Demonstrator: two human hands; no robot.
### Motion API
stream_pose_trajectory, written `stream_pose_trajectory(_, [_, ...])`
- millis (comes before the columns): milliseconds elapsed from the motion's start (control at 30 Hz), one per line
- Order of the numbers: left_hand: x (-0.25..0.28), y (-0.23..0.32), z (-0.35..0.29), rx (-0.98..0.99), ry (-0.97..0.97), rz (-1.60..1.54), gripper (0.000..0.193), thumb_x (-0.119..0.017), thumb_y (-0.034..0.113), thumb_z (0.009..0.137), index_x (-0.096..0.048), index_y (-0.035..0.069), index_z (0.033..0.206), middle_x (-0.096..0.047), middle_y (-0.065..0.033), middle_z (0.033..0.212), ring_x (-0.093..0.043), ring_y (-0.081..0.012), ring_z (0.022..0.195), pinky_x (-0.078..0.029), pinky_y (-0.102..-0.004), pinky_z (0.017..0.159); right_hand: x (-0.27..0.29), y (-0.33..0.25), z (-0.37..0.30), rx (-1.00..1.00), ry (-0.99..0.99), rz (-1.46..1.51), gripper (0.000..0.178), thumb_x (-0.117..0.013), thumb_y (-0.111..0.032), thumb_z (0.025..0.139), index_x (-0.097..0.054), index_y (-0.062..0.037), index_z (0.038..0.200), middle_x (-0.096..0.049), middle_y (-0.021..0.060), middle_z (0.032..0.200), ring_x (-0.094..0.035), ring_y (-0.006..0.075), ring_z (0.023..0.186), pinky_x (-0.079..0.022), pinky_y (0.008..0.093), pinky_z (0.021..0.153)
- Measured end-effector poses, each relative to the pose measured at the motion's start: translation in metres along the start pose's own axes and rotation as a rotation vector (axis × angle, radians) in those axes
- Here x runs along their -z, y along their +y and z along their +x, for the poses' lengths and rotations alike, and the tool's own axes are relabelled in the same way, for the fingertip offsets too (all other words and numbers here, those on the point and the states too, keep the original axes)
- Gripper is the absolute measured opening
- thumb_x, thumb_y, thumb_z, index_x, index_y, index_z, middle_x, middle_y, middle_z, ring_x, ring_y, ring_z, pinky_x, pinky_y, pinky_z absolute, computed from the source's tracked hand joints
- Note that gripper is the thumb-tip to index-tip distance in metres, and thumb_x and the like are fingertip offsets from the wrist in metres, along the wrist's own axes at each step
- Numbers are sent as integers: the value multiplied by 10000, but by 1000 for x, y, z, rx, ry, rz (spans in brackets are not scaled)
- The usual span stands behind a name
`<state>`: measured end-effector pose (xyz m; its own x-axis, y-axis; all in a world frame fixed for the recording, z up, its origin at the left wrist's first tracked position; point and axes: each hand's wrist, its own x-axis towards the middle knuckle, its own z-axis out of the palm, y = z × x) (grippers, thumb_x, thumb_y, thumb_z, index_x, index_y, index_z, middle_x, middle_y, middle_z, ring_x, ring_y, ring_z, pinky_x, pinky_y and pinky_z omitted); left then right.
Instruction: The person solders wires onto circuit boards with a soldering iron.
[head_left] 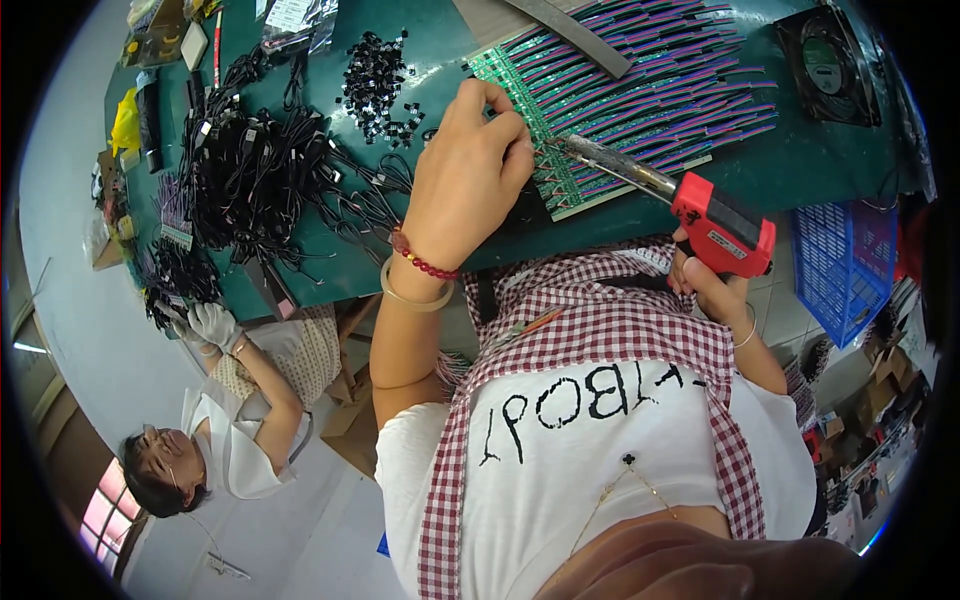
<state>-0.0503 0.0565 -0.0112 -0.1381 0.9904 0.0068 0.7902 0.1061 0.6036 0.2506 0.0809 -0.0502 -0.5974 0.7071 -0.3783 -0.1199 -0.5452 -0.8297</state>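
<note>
My right hand grips a red soldering gun with a black inset on its body. Its metal barrel points left, and the tip meets or hovers over the left part of a green circuit board panel. Above that same strip my left hand is closed, thumb and fingers pinched together. Whatever lies between those fingertips is hidden by the hand. Rows of thin multicoloured wires run rightward from the panel. A flat grey bar rests across the wires at the far side.
Bundled black cables cover the green table's left part, beside a heap of small black parts. A black square fan stands far right. Below it is a blue plastic crate. At left, a co-worker's gloved hand is near more cables.
</note>
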Motion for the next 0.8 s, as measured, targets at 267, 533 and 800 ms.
stream_pose_trajectory(267, [1, -1, 1, -12, -24, 2, 91, -599, 80, 796, -578, -8, 800, -487, -97, 966, -534, -240, 754, -454, -339, 649, 1, 1, -2, -1, -27, -11, 364, -595, 18, 804, -494, 43, 1152, -581, 113, 933, -551, 129, 608, -460, 259, 528])
stream_pose_trajectory(533, [1, -5, 0, -15, -35, -61, 96, -597, 86, 807, -579, -9, 809, -482, -101, 969, -518, -240, 771, -450, -337, 663, -5, -3, -2, 5, 0, -24, 323, -598, 2, 810, -505, 55, 1114, -571, 85, 786, -538, 123, 589, -449, 256, 528])
stream_pose_trajectory(800, [-1, -5, -1, 17, -29, -89, 93, -595, 84, 813, -579, -8, 813, -479, -96, 967, -517, -235, 787, -446, -330, 669, -6, -3, -1, -13, -20, -4, 301, -588, -3, 820, -504, 52, 1103, -550, 69, 734, -517, 114, 570, -432, 247, 524])
